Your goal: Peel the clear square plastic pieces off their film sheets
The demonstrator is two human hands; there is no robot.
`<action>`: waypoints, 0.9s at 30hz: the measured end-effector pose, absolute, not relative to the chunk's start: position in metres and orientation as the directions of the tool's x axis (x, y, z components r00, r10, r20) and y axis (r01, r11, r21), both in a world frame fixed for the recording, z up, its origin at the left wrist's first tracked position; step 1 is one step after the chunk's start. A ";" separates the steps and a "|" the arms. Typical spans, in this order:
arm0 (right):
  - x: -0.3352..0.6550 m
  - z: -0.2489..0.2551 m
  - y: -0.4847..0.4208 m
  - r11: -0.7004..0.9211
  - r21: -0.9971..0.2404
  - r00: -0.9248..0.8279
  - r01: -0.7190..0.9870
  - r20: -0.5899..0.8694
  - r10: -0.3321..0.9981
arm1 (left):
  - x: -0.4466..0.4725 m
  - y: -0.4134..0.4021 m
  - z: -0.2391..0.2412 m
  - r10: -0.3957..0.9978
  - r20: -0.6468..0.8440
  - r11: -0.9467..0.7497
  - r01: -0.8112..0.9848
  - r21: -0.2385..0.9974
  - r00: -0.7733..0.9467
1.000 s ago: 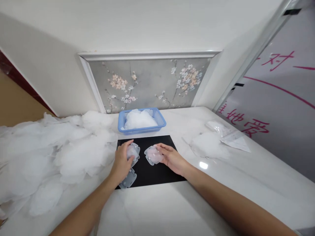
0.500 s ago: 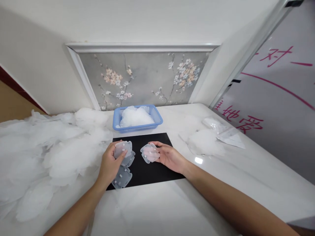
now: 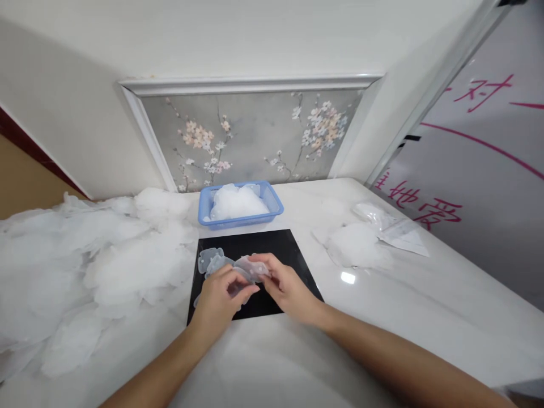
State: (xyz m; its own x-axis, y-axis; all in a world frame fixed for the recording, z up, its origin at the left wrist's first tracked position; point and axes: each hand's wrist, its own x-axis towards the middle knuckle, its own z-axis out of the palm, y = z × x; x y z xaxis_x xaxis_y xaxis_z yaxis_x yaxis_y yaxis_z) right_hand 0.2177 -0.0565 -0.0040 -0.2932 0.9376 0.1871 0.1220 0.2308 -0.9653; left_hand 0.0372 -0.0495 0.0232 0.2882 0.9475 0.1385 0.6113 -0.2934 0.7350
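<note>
My left hand (image 3: 221, 294) and my right hand (image 3: 287, 286) meet over the black mat (image 3: 280, 243). Both pinch the same translucent plastic piece (image 3: 250, 267), held edge-on between the fingertips. Two more translucent pieces (image 3: 209, 260) with white studs lie on the mat's left part, just beyond my left hand. Another piece sits partly hidden under my left hand at the mat's near left corner.
A blue basket (image 3: 276, 207) heaped with white plastic stands behind the mat. A large pile of white translucent sheets (image 3: 85, 272) covers the table's left side. A smaller heap (image 3: 355, 246) and clear bags (image 3: 395, 232) lie at the right. A floral panel (image 3: 255, 141) backs the table.
My hands came together from apart. The left hand set its piece down on the mat's left and moved right to grip the piece held by my right hand.
</note>
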 end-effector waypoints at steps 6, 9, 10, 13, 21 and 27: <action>0.211 -0.002 -0.065 0.412 -0.894 -0.391 0.177 0.320 0.863 | 0.037 -0.047 0.020 0.954 0.141 -0.270 0.545 0.794 0.266; 0.209 -0.003 -0.066 0.446 -0.878 -0.429 0.174 0.340 0.837 | 0.036 -0.045 0.017 0.954 0.169 -0.277 0.518 0.809 0.246; 0.209 -0.003 -0.067 0.435 -0.882 -0.426 0.182 0.328 0.843 | 0.036 -0.044 0.017 0.953 0.174 -0.281 0.512 0.812 0.247; 0.211 -0.003 -0.066 0.306 -0.937 -0.400 0.169 0.219 0.890 | 0.035 -0.042 0.015 0.941 0.180 -0.305 0.483 0.821 0.287; 0.219 0.001 -0.055 0.052 -0.978 -0.370 -0.202 0.125 0.921 | 0.031 -0.038 0.018 0.899 0.185 -0.366 0.448 0.816 0.397; 0.231 0.000 -0.041 -0.014 -0.947 -0.225 -0.321 0.062 0.973 | 0.034 -0.033 0.014 0.915 0.149 -0.320 0.453 0.832 0.374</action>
State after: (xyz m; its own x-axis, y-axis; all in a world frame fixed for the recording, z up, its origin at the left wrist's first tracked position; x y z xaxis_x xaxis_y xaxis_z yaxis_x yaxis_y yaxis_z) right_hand 0.2310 -0.0407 0.0000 -0.2245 0.9725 0.0615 -0.3212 -0.0143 -0.9469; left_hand 0.0339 -0.0335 0.0135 0.3742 0.9153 0.1488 0.4532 -0.3205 0.8318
